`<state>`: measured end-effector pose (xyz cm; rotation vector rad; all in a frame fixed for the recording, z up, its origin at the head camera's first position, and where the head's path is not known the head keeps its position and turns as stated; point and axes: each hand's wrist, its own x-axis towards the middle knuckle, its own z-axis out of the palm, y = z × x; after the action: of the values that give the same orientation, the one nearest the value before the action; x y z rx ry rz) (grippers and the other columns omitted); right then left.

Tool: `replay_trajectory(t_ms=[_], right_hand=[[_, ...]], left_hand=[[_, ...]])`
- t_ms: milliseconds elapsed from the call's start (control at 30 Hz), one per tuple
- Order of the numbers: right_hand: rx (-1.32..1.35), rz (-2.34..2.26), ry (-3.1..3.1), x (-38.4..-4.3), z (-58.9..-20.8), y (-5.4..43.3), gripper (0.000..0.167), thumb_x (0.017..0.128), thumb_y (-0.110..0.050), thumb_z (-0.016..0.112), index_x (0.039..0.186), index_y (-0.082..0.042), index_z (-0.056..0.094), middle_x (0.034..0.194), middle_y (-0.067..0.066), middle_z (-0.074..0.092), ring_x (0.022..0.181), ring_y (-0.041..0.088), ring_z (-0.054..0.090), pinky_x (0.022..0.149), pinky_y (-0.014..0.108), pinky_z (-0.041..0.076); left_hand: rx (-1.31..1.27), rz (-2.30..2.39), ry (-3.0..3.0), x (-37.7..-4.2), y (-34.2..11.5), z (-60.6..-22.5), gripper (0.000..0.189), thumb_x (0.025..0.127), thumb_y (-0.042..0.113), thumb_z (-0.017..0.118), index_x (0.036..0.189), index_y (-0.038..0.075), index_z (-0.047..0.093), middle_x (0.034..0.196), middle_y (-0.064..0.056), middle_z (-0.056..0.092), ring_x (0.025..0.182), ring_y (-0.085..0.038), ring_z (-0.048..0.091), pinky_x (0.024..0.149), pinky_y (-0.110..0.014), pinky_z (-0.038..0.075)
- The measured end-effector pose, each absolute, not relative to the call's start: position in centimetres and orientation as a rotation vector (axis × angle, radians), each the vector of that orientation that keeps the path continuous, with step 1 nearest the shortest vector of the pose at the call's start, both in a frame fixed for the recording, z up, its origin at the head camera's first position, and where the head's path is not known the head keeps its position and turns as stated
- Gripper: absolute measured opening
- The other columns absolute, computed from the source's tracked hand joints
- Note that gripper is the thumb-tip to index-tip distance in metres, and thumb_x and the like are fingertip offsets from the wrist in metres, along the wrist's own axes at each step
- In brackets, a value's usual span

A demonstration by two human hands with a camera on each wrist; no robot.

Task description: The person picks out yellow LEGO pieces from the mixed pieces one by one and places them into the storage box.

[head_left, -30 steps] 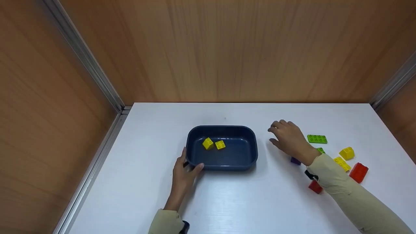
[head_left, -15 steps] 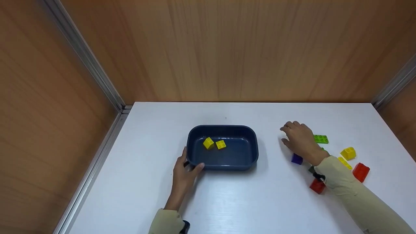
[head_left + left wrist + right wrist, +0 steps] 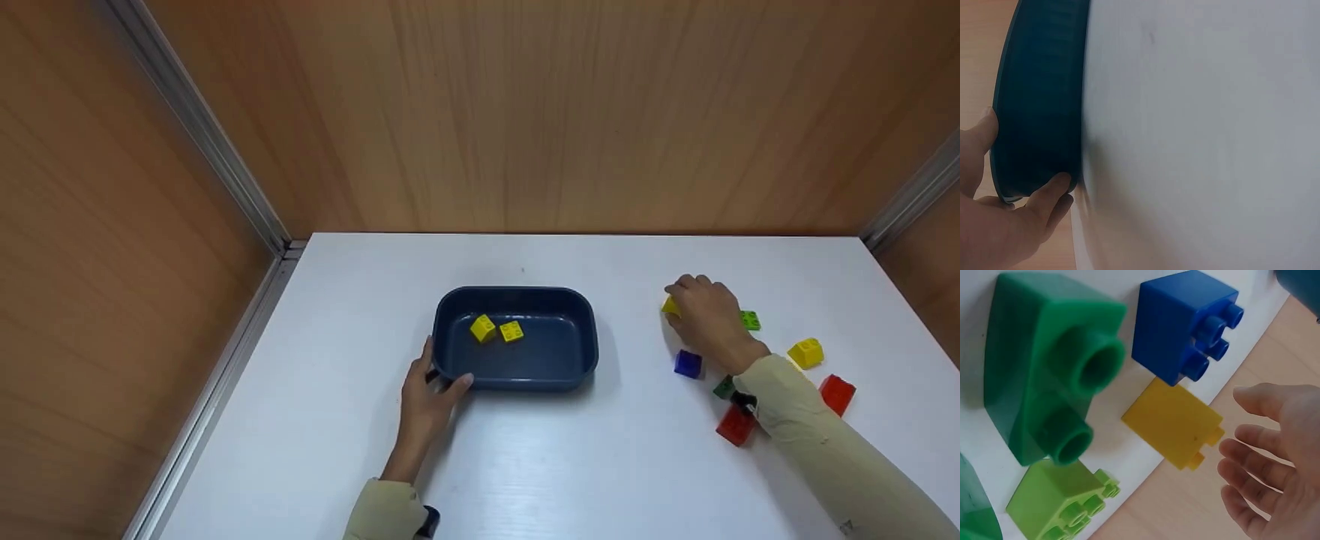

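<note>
At the front left corner of a dark blue plastic tray point(image 3: 551, 360), my left hand point(image 3: 422, 405) holds it with thumb and fingers on either side of the corner. The left wrist view shows the thumb at the tray's rim and the fingertips against its wall. Two yellow bricks point(image 3: 484, 328) lie inside the tray. My right hand point(image 3: 706, 319) reaches over another yellow brick point(image 3: 1171, 422), mostly covered by it in the head view. In the right wrist view its fingers are spread loosely, with fingertips close to that brick's studs and a gap between.
Near the right hand lie a blue brick point(image 3: 688, 364), a light green brick point(image 3: 750, 320) and a dark green brick point(image 3: 724, 387). Two red bricks point(image 3: 838, 394) and a yellow brick point(image 3: 806, 352) lie around the right forearm. A wooden panel point(image 3: 570, 120) stands behind the white table point(image 3: 555, 480).
My right hand has moved to the right, away from the tray, and is now over a yellow brick beside the light green one. The left hand stays at the tray's corner.
</note>
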<state>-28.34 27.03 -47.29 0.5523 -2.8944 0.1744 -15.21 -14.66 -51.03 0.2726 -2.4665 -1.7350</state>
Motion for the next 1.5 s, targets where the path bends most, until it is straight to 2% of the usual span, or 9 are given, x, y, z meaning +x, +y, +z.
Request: replay_trajectory(t_ms=[500, 900, 1333, 1500], right_hand=[[0.467, 0.158, -2.987, -29.4, -47.7, 27.5, 0.041, 0.092, -0.01, 0.081, 0.126, 0.011, 0.067, 0.116, 0.03, 0.067, 0.105, 0.047, 0.065, 0.096, 0.061, 0.056], [0.472, 0.098, -2.94, -30.2, -48.2, 27.7, 0.031, 0.09, -0.006, 0.081, 0.113, 0.012, 0.071, 0.101, 0.029, 0.07, 0.093, 0.045, 0.068, 0.084, 0.059, 0.06], [0.451, 0.123, -2.99, -30.8, -47.8, 27.6, 0.029, 0.093, -0.005, 0.077, 0.114, 0.015, 0.071, 0.102, 0.031, 0.07, 0.094, 0.047, 0.069, 0.087, 0.061, 0.06], [0.46, 0.152, -2.959, -30.7, -47.9, 27.6, 0.027, 0.091, -0.004, 0.078, 0.11, 0.015, 0.071, 0.099, 0.03, 0.069, 0.09, 0.046, 0.068, 0.084, 0.061, 0.06]], left_hand=[[0.288, -1.74, -2.455, -15.1, -14.5, -51.1, 0.088, 0.096, 0.013, 0.079, 0.166, 0.002, 0.027, 0.156, -0.025, 0.047, 0.143, -0.044, 0.049, 0.117, -0.052, 0.046], [0.238, -1.703, -2.475, -15.1, -14.6, -51.1, 0.087, 0.097, 0.016, 0.079, 0.166, 0.0, 0.028, 0.159, -0.028, 0.044, 0.14, -0.046, 0.051, 0.116, -0.055, 0.046], [0.251, -1.708, -2.477, -15.1, -14.8, -51.0, 0.089, 0.097, 0.019, 0.08, 0.166, 0.001, 0.028, 0.161, -0.027, 0.042, 0.141, -0.045, 0.051, 0.118, -0.055, 0.044], [0.249, -1.716, -2.473, -15.1, -14.8, -51.0, 0.088, 0.097, 0.017, 0.079, 0.166, 0.001, 0.027, 0.162, -0.027, 0.041, 0.141, -0.045, 0.05, 0.118, -0.055, 0.044]])
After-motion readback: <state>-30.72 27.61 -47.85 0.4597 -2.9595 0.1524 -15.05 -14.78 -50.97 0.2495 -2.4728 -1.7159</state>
